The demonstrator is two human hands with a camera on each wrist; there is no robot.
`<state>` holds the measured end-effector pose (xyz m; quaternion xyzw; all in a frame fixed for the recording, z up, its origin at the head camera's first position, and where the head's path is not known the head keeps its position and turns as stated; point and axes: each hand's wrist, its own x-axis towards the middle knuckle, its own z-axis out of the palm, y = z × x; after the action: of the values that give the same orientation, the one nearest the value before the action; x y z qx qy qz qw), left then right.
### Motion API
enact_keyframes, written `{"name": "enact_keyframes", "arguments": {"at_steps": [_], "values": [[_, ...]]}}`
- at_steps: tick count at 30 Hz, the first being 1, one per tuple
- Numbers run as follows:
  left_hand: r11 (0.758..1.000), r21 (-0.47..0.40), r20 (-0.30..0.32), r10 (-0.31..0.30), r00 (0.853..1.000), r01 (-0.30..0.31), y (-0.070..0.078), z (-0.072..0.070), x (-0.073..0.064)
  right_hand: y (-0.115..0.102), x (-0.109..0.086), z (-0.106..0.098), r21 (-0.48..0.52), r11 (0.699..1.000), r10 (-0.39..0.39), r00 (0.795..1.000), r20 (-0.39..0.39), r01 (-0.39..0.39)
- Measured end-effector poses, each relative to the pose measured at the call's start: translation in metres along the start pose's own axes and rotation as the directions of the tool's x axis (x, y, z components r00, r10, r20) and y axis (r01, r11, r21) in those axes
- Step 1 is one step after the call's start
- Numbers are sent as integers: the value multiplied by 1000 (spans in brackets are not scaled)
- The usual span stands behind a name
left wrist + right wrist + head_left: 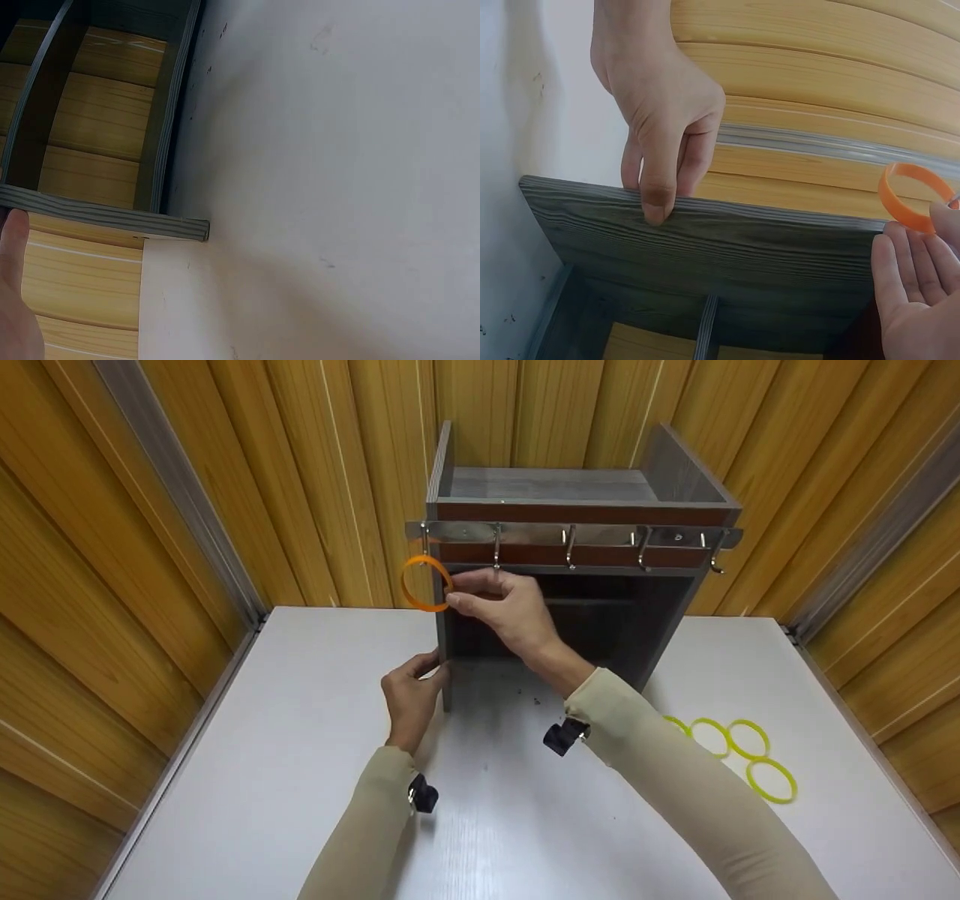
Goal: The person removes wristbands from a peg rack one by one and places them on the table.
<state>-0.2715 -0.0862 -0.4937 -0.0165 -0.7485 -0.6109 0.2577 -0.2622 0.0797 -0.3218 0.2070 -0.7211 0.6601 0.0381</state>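
Observation:
An orange ring is pinched at its right side between the thumb and fingers of my right hand. In the head view, the ring's top edge overlaps the tip of the leftmost hook on a metal hook rail. The right wrist view has the ring beside the same hand, near the hook's end. Lower down, my left hand grips the front edge of the grey wooden shelf's left side panel. Its thumb lies on the inner face, its fingers on the outer.
Several yellow rings lie on the white table to the right, partly behind my right sleeve. More hooks line the rail across the shelf's front. Wood-patterned walls close in the back and both sides.

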Motion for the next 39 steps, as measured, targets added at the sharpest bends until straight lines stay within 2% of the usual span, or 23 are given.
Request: {"name": "enact_keyframes", "arguments": {"at_steps": [7, 13, 20, 25, 32, 39], "values": [[1000, 13, 3, -1, 1000, 1, -1, 0, 0, 0, 4, 6, 24, 1000, -5, 1000, -23, 6], [1000, -16, 6, -18, 1000, 18, -1, 0, -1, 0, 2, 8, 72, 997, -19, 997, -74, 24], [1000, -7, 6, -17, 1000, 17, -2, 1, -2, 3, -4, 12, 188, 981, -18, 989, -145, 45], [1000, -8, 10, -11, 1000, 11, -4, 0, -1, 3, -9, 14, 248, 965, -45, 986, -159, 84], [1000, -13, 9, 7, 1000, -7, -5, -1, -2, 1, -17, 13, 279, 952, -83, 983, -166, 128], [1000, 4, 0, 7, 1000, -7, -4, -1, 0, -2, -26, 6, 251, 952, -130, 972, -198, 178]]}}
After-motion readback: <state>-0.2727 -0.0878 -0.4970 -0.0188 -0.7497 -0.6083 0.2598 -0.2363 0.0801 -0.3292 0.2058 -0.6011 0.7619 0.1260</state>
